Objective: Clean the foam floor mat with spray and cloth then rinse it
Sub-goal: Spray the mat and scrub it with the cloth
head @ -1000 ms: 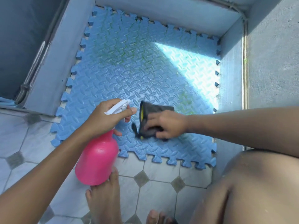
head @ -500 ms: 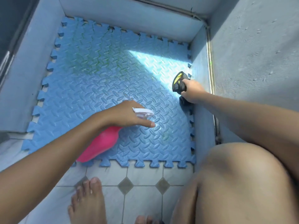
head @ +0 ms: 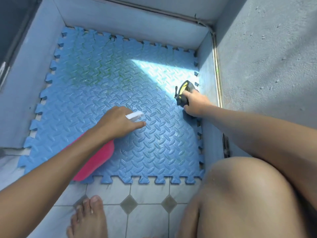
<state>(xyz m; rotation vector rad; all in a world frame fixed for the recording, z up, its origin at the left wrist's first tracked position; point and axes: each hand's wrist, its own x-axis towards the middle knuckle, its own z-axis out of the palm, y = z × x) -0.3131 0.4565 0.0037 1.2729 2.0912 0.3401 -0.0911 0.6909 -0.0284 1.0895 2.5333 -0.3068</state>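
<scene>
The blue foam floor mat [head: 106, 93] lies flat in a sunken corner. Its far, left and right toothed edges sit close against low grey walls [head: 133, 26], and its near edge meets the tiled floor [head: 147, 194]. Most of its ridged surface lies bare, with greenish staining toward the far left and a sunlit patch toward the far right corner. The pink spray bottle [head: 96, 162] slants low over the near-left part of the mat, its long axis running from the near edge toward the middle and its white nozzle aimed at the right edge. The left forearm covers much of the bottle, so I cannot tell whether it touches the mat. The left hand [head: 118, 122] grips its neck, fingers wrapped round and one stretched forward under the nozzle. At the right edge, the right hand [head: 195, 103] clutches a bunched dark cloth [head: 184, 90] with a yellow lining, pressed on the mat. A knee [head: 240, 194] hides the near-right corner.
</scene>
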